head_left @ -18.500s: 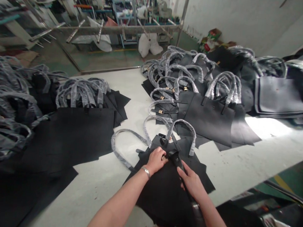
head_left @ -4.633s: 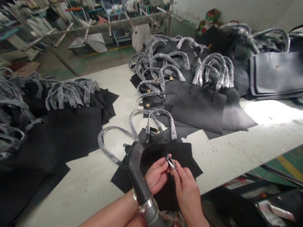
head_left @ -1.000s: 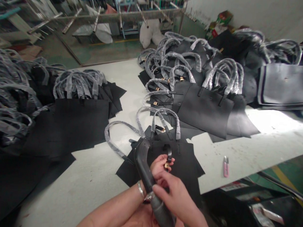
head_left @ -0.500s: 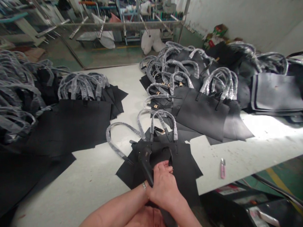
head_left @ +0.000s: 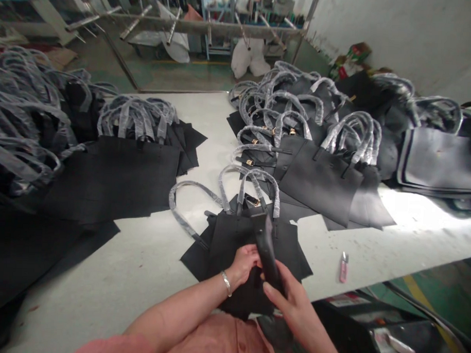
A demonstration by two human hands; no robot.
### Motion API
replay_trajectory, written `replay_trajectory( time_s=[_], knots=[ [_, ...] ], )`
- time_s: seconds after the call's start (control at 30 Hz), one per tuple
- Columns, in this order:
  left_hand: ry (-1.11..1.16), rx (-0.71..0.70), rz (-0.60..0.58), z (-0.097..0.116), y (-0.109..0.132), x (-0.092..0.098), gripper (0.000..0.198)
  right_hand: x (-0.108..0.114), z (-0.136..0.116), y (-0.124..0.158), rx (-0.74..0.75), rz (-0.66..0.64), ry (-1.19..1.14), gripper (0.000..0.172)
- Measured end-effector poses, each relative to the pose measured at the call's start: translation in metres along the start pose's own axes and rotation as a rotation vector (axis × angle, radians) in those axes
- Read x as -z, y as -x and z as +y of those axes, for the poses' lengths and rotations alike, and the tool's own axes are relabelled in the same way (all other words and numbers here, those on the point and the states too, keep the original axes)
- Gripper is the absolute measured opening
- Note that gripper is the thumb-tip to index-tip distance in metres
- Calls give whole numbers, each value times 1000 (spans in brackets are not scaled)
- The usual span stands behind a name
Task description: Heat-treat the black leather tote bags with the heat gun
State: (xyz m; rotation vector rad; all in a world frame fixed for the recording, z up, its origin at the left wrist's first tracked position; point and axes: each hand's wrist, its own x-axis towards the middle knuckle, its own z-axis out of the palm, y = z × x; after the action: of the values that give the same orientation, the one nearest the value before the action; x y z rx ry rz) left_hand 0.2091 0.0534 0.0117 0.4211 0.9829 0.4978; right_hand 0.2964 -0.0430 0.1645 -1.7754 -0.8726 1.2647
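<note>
Over the tabletop (head_left: 138, 302), head view: the left hand (head_left: 245, 264) and right hand (head_left: 292, 307) are both closed on a black strap (head_left: 266, 244), which stands up between them. The left hand grips it from the left side; the right hand's fingers curl around its lower end. A metal bangle (head_left: 226, 283) sits on the left wrist.

Directly beneath the hands, a black bag panel (head_left: 233, 243) lies flat on the tabletop, with its plastic-wrapped handles (head_left: 254, 187) just ahead of the hands. A loose plastic-wrapped handle (head_left: 180, 205) lies ahead and to the left of the left hand. Farther ahead is a stack of black bags (head_left: 320, 182) with gold buckles (head_left: 250, 162). A second stack of black bags (head_left: 115, 182) lies left of the hands.

Right of the right hand, pink snips (head_left: 343, 267) rest on the tabletop. Beyond the tabletop edge, at lower right, a paper label (head_left: 343, 299) shows red print, too small to read.
</note>
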Motion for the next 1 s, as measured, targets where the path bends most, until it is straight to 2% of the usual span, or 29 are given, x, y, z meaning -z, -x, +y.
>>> replay_trajectory(
  time_s=[0.07,0.13,0.2,0.27,0.4,0.63,0.73,0.9,1.0],
  knots=[
    [-12,-14,11,0,-1,-4,42,20,4,22,-143,123,-160,62],
    [-17,-23,11,2,0,-8,45,35,9,40,-309,214,-212,71],
    [-24,-27,4,4,2,-12,45,41,14,52,-429,235,-255,77],
    [-32,-38,-5,5,3,-14,44,42,20,58,-487,210,-312,78],
    [-60,-75,-16,6,2,-16,42,35,23,54,-507,180,-385,69],
    [-107,-124,-21,12,-4,-12,32,27,9,43,-486,162,-424,57],
    [-134,-126,-14,13,-3,-11,34,27,12,37,-492,162,-466,64],
    [-160,-138,31,15,0,-11,35,39,21,32,-420,260,-530,74],
    [-173,-136,30,14,0,-10,33,43,23,36,-481,126,-522,73]
  ],
)
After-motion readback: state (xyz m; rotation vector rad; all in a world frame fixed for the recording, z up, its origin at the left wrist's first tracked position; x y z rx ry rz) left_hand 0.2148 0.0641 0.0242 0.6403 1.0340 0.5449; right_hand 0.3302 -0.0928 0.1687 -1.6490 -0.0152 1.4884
